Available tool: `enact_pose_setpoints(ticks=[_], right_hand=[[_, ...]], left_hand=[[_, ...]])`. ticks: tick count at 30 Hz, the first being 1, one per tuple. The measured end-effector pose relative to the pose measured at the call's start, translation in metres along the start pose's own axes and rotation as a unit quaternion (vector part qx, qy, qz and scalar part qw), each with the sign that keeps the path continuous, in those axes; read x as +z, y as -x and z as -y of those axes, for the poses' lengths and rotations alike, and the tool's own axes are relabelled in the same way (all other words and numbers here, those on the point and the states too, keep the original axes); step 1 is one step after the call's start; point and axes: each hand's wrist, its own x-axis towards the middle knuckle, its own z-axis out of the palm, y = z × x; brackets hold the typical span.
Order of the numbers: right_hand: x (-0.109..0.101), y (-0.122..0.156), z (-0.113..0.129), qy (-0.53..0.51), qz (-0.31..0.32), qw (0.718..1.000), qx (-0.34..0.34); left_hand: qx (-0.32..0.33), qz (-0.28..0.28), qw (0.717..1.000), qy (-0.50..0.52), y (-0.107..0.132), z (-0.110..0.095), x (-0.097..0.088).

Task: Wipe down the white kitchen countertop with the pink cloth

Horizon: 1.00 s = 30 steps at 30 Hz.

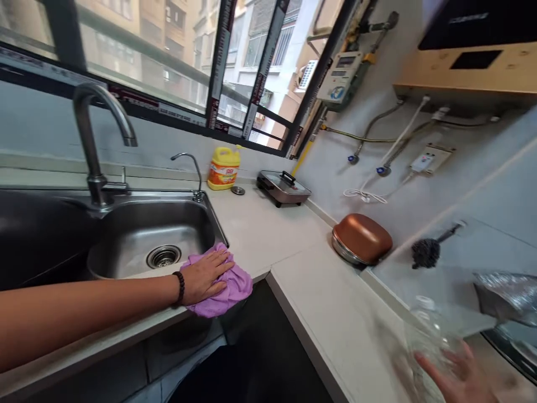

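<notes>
Purple cloth (230, 290) sits on the front edge of the surface (260, 229), at the sink's (121, 238) front right corner, with part of it hanging over the edge. Left hand (205, 275) lies flat on top of it, palm down, fingers spread and not gripping. There's a dark bead bracelet (180, 288) on that wrist.

Sink drain (163, 256) is just left of the cloth. The big faucet (90, 140) is behind the basin, and a small tap (191, 168) stands at its back right corner.

Further back on the surface: yellow detergent jug (224, 168), a round metal plug (238, 190) just beside it, then a lidded electric pan (283, 187) in the corner.

Along the right wall there's a copper-coloured pan (363, 238) upside down on another pan, with a dark brush (425, 252) near it.

Right hand (457, 378) is bottom right, well apart from the cloth and blurred. Its fingers look spread, next to a clear plastic bottle (428, 330). Can't tell if they touch.
</notes>
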Motion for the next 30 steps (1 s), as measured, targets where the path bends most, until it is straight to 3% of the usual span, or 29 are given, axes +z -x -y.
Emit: enact_pose_setpoints(ticks=[3, 6, 11, 15, 17, 20, 26, 30], right_hand=[[0.03, -0.033, 0.054, 0.012, 0.14, 0.989, -0.044], [0.07, -0.061, 0.137, 0.06, 0.247, 0.952, -0.171], [0.138, -0.091, 0.276, 0.216, 0.278, 0.894, -0.277], [0.178, -0.103, 0.348, 0.277, 0.276, 0.876, -0.284], [0.191, -0.108, 0.367, 0.289, 0.277, 0.877, -0.266], [0.2, -0.115, 0.376, 0.311, 0.274, 0.88, -0.233], [0.194, -0.141, 0.355, 0.335, 0.265, 0.884, -0.189], [0.187, -0.17, 0.335, 0.296, 0.246, 0.918, -0.1]], left_hand=[[0.022, -0.014, 0.999, 0.02, 0.0, -0.003, -0.005], [0.04, -0.026, 0.999, 0.02, 0.001, -0.007, -0.009], [0.045, -0.037, 0.998, 0.02, 0.001, -0.006, -0.004], [0.047, -0.039, 0.998, 0.025, -0.001, -0.003, 0.0], [0.043, -0.035, 0.998, 0.023, -0.001, -0.003, -0.001], [0.039, -0.036, 0.998, 0.024, 0.0, -0.005, -0.003], [0.037, -0.029, 0.999, 0.027, -0.007, -0.007, -0.001], [0.045, -0.027, 0.998, 0.028, -0.029, -0.007, 0.002]])
